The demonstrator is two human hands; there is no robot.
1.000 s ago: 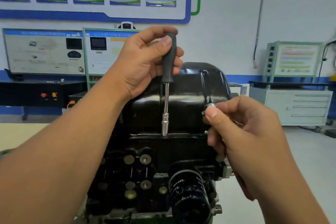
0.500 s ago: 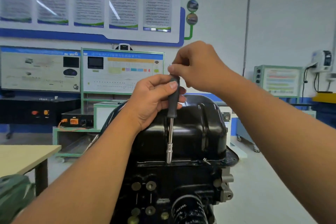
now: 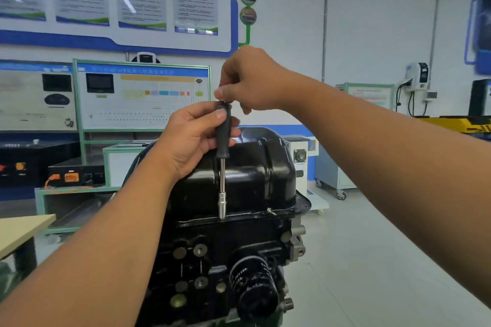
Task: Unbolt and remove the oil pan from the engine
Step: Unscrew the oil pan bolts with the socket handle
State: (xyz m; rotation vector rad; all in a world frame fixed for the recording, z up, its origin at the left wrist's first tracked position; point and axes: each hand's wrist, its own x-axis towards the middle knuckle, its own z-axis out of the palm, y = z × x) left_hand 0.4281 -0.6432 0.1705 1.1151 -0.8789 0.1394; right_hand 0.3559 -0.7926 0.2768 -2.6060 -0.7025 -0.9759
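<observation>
The oil pan [image 3: 239, 167] sat on top of the engine [image 3: 212, 260], which served as the landmark. A nut driver [image 3: 222, 159] stood upright in front of the pan, its socket end down on the pan's flange at the engine's upper edge. The left hand [image 3: 194, 138] held the driver's handle; the right hand [image 3: 247, 79] was above the engine, its fingertips at the handle's top. A loose bolt [image 3: 271, 211] lay on the flange, right of the driver. An oil filter [image 3: 255, 287] stuck out from the engine's lower front. A surface [image 3: 24, 231] stood left of the engine, instrument panels [image 3: 143, 95] behind it, a wheeled cabinet [image 3: 332, 175] to its right.
</observation>
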